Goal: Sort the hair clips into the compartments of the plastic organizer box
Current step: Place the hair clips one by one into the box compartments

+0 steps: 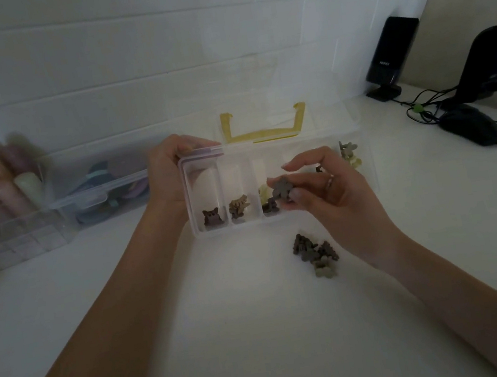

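Note:
A clear plastic organizer box (pixel 197 233) with several long compartments stands tilted on the white table, its lid with a yellow handle (pixel 265 134) open behind. My left hand (pixel 167 174) grips the box's far left corner. My right hand (pixel 331 189) pinches a grey-brown hair clip (pixel 281 188) above the third compartment. A dark bear-shaped clip (pixel 211 217) lies in the first compartment, a tan clip (pixel 238 207) in the second, pale and dark clips (pixel 267 201) in the third. More pale clips (pixel 350 153) sit at the box's right end. A small pile of dark clips (pixel 315 252) lies on the table in front.
A clear tray (pixel 23 241) with coloured rolls and a second clear box (pixel 105 190) of hair bands stand at the left against the wall. Two black speakers (pixel 391 54), a black mouse (pixel 470 126) and cables occupy the far right.

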